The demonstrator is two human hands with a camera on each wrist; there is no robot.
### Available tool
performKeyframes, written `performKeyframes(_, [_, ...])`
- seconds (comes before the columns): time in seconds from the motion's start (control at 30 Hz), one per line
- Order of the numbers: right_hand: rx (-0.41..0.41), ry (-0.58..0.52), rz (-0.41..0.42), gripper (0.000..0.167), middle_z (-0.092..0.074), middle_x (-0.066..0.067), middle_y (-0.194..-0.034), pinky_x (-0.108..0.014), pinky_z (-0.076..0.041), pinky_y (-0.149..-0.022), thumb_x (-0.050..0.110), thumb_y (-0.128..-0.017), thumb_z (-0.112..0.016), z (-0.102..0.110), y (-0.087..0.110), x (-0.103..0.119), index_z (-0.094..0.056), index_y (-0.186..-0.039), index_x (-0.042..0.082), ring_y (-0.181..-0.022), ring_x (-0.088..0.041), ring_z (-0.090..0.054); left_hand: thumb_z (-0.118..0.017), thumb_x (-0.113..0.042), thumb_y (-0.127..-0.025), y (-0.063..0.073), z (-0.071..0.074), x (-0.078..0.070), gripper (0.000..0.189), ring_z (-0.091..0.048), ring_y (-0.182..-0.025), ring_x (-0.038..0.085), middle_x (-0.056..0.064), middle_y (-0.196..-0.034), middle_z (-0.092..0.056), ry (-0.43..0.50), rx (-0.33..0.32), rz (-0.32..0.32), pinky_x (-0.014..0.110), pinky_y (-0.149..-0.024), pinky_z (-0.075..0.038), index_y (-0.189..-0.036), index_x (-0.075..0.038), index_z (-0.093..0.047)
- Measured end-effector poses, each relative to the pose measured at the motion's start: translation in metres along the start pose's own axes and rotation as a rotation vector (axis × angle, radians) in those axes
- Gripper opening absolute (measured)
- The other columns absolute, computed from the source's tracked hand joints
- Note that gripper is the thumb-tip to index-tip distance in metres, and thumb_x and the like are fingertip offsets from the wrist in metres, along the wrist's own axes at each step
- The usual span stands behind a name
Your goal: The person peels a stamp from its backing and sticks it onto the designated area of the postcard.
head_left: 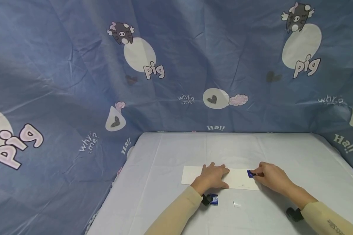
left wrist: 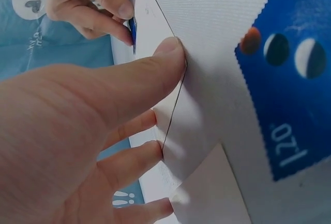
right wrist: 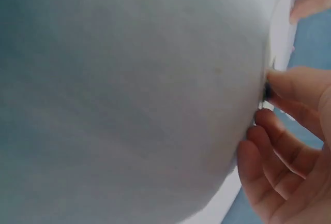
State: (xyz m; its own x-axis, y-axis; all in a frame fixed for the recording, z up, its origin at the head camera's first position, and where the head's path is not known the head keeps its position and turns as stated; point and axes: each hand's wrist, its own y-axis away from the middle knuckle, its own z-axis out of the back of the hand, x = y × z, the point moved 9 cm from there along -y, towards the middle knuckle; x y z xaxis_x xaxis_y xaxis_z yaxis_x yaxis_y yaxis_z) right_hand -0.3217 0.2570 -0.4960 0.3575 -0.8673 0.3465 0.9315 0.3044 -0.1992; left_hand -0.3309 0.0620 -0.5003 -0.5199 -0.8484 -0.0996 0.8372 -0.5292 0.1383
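My left hand (head_left: 213,176) lies with fingers spread on a white card (head_left: 235,179), its thumb at the near edge. A second white piece of card (head_left: 189,174) extends to the left of it. Over the card's right part, my right hand (head_left: 272,176) pinches a small blue stamp (head_left: 249,174) between thumb and fingers, so part of the stamp is hidden. Another blue stamp (left wrist: 289,79), with notched edges, planet pictures and the number 1.20, lies on the table by my left wrist. The right wrist view shows the pinching fingers (right wrist: 289,87) from the side.
A small pale slip (head_left: 236,203) lies on the white-covered table (head_left: 164,156), in front of the card. Behind the table and on its left and right hangs a blue curtain (head_left: 176,65) with pig prints. Dark wrist cameras (head_left: 294,214) sit on both forearms.
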Motion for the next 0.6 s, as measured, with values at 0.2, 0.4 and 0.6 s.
performKeyframes(0.2, [0.015, 0.02, 0.003, 0.031, -0.065, -0.001, -0.095, -0.033, -0.047, -0.06, 0.012, -0.084, -0.075, 0.006, 0.002, -0.001, -0.076, -0.115, 0.006, -0.076, -0.016, -0.056, -0.078, -0.054, -0.082, -0.001, -0.003, -0.001, 0.07, -0.045, -0.136, 0.024, -0.013, -0.153, -0.044, 0.023, 0.015, -0.006, 0.058, -0.109, -0.034, -0.145, -0.036, -0.054])
performKeyframes(0.4, [-0.049, 0.167, 0.181, 0.037, -0.068, -0.013, -0.118, -0.056, -0.055, -0.078, 0.005, -0.082, -0.076, 0.015, 0.015, 0.027, -0.073, -0.119, 0.004, -0.113, -0.039, -0.059, -0.079, -0.054, -0.081, -0.001, -0.004, -0.001, 0.07, -0.047, -0.133, 0.023, -0.013, -0.152, -0.045, 0.014, 0.001, -0.008, 0.057, -0.107, -0.037, -0.144, -0.036, -0.055])
performKeyframes(0.6, [0.052, 0.236, 0.241, 0.045, -0.062, -0.015, -0.133, -0.064, -0.051, -0.08, 0.018, -0.088, -0.075, 0.001, 0.027, 0.044, -0.066, -0.13, 0.002, -0.126, -0.047, -0.05, -0.079, -0.054, -0.081, 0.0, 0.0, -0.001, 0.07, -0.045, -0.135, 0.025, -0.012, -0.152, -0.046, 0.017, -0.004, -0.007, 0.056, -0.106, -0.038, -0.144, -0.036, -0.056])
